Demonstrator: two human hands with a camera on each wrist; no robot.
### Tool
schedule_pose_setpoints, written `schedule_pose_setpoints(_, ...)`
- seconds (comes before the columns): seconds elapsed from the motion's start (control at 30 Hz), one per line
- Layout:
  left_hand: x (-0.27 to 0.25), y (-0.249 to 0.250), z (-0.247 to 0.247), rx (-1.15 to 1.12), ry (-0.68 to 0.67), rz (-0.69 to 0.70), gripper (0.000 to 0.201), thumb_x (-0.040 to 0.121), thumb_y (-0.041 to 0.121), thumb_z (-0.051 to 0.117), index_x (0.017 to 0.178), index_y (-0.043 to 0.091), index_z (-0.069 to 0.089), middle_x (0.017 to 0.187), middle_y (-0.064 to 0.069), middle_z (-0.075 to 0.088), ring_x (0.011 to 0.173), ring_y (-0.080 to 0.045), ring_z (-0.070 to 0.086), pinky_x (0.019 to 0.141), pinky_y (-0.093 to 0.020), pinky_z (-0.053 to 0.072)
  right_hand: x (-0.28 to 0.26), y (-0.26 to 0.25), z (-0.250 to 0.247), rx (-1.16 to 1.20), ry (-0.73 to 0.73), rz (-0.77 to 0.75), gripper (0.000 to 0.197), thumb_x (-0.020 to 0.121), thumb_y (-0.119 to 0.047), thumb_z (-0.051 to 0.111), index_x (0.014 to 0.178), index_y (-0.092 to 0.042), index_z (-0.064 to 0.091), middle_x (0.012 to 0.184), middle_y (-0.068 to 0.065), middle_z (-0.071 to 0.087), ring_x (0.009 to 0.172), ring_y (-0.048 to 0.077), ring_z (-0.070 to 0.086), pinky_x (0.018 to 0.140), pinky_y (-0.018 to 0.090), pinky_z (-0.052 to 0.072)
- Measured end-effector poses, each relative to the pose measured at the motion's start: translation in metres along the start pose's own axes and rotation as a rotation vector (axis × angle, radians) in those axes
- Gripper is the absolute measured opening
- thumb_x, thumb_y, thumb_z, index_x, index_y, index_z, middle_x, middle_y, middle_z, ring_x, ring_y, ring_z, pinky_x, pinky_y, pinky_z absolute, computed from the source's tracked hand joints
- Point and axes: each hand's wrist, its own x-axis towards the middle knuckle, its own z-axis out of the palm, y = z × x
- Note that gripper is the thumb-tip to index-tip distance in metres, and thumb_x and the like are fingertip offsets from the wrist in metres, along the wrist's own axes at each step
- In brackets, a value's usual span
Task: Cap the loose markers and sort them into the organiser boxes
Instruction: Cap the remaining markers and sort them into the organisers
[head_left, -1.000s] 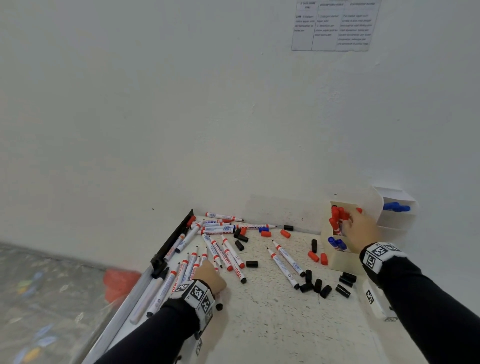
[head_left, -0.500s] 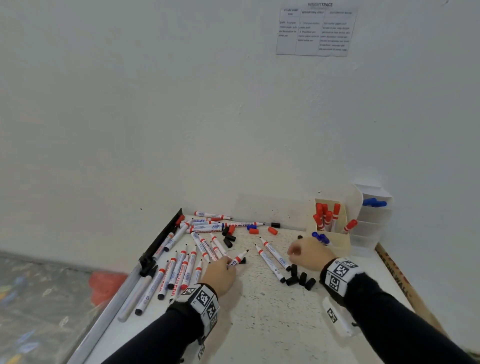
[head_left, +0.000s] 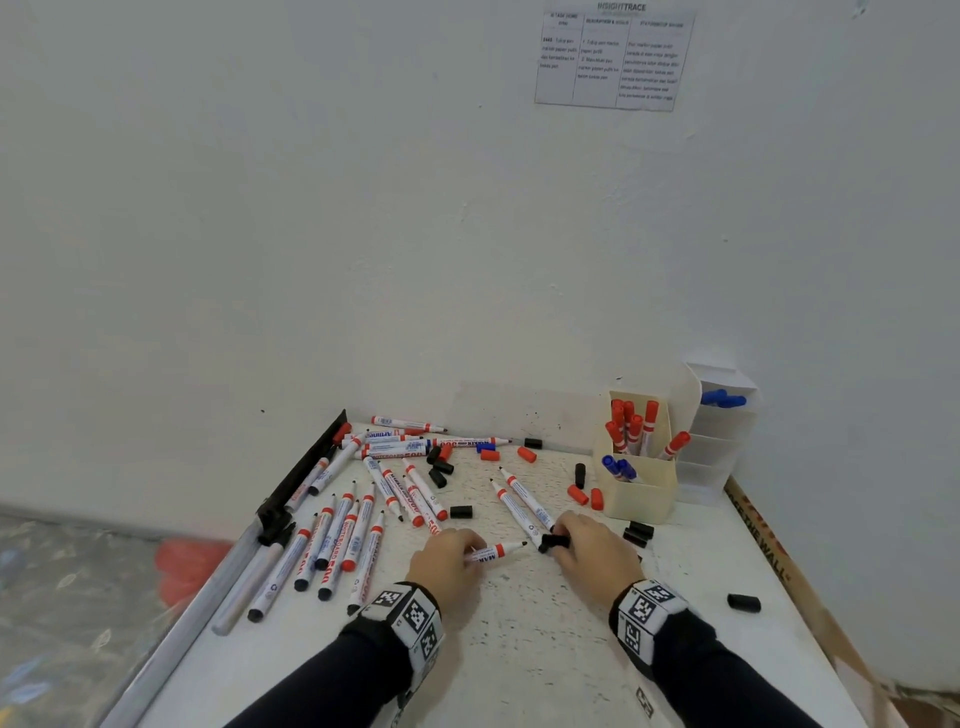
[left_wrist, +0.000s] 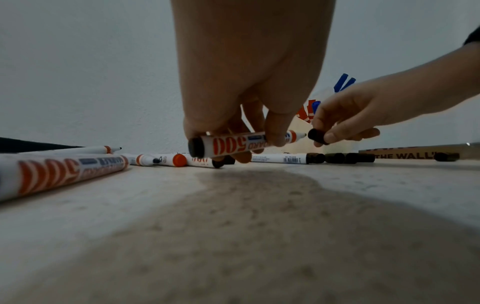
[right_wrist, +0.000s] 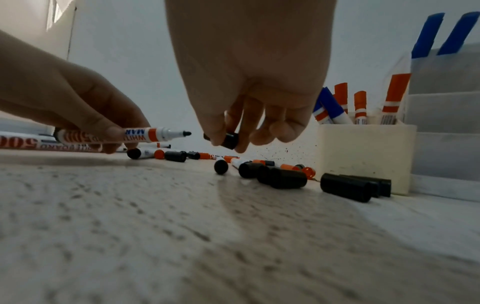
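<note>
marker (head_left: 496, 552) | pinched in left hand (head_left: 445, 564) | tip facing black cap (head_left: 551, 542) | gripped by right hand (head_left: 589, 550)

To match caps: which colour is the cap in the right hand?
Black cap, clearest in the right wrist view.

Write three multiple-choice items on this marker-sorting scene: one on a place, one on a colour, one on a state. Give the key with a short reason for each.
1. Where do the capped red markers stand?
A. In the cream organiser box
B. Along the black rail
C. In the left hand

2. What colour is the cap in the right hand?
A. Red
B. Blue
C. Black

3. What state is the marker in the left hand?
A. Capped
B. Uncapped, tip bare
C. Lying loose on the table

Key: 1 A, they stand upright in the box at the right; 2 C, the right wrist view shows a black cap pinched in the fingers; 3 B, its dark tip is exposed, with a gap to the cap.
</note>
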Motion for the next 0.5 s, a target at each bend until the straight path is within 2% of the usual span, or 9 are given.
schedule_pose_setpoints(0.1, -0.001, 0.003, 0.001, 0.000, -0.012, 0.036, 0.022, 0.091, 0.020, 0.050, 0.108, 0.026, 0.063, 0.109, 0.004, 0.060, 0.098, -0.013, 0.055, 0.093, -0.030, 0.046, -0.004, -0.004, -0.001, 0.074, -0.024, -0.078, 0.016, 0.093, -0.028, 0.049, 0.108, -0.024, 0.052, 0.097, -0.009, 0.052, 0.081, 0.009, 0.049, 0.054, 0.011, 0.028)
schedule_pose_setpoints(0.23, -0.001, 0.002, 0.001, 0.003, -0.042, 0.066, 0.025, 0.094, 0.023, 0.048, 0.112, 0.027, 0.063, 0.104, 0.006, 0.061, 0.093, -0.010, 0.054, 0.085, -0.023, 0.045, -0.008, -0.007, 0.004, 0.202, 0.001, -0.103, 0.014, 0.093, -0.025, 0.050, 0.106, -0.026, 0.055, 0.101, -0.009, 0.054, 0.087, 0.009, 0.053, 0.068, 0.014, 0.040)
schedule_pose_setpoints(0.3, -0.001, 0.004, 0.001, 0.000, -0.108, 0.117, 0.029, 0.096, 0.022, 0.042, 0.117, 0.023, 0.063, 0.106, 0.001, 0.065, 0.087, -0.010, 0.054, 0.080, -0.022, 0.044, -0.007, -0.009, 0.005, 0.334, -0.012, -0.095, 0.015, 0.094, -0.024, 0.049, 0.107, -0.023, 0.057, 0.103, -0.006, 0.056, 0.090, 0.007, 0.053, 0.075, 0.014, 0.042)
schedule_pose_setpoints(0.33, -0.001, 0.006, 0.000, -0.014, -0.134, 0.138, 0.031, 0.097, 0.020, 0.040, 0.119, 0.020, 0.062, 0.107, -0.003, 0.066, 0.085, -0.010, 0.053, 0.078, -0.022, 0.043, -0.006, -0.012, 0.004, 0.371, -0.034, -0.091, 0.015, 0.095, -0.024, 0.047, 0.104, -0.021, 0.058, 0.098, -0.005, 0.056, 0.087, 0.006, 0.052, 0.074, 0.013, 0.041)
schedule_pose_setpoints(0.4, -0.002, 0.009, -0.002, -0.098, -0.148, 0.144, 0.031, 0.097, 0.020, 0.040, 0.120, 0.015, 0.060, 0.103, -0.005, 0.065, 0.080, -0.010, 0.051, 0.071, -0.020, 0.040, -0.006, -0.018, 0.002, 0.415, -0.069, -0.061, 0.021, 0.097, -0.031, 0.041, 0.088, -0.021, 0.057, 0.079, -0.006, 0.052, 0.071, 0.006, 0.048, 0.064, 0.016, 0.038)
schedule_pose_setpoints(0.5, -0.005, 0.010, -0.005, -0.159, -0.129, 0.183, 0.030, 0.089, 0.036, 0.057, 0.112, 0.018, 0.059, 0.092, 0.004, 0.060, 0.077, -0.004, 0.051, 0.066, -0.013, 0.038, -0.005, -0.025, -0.002, 0.510, -0.026, 0.033, 0.044, 0.098, -0.043, 0.032, 0.062, -0.022, 0.046, 0.058, -0.005, 0.041, 0.053, 0.008, 0.038, 0.052, 0.022, 0.030)
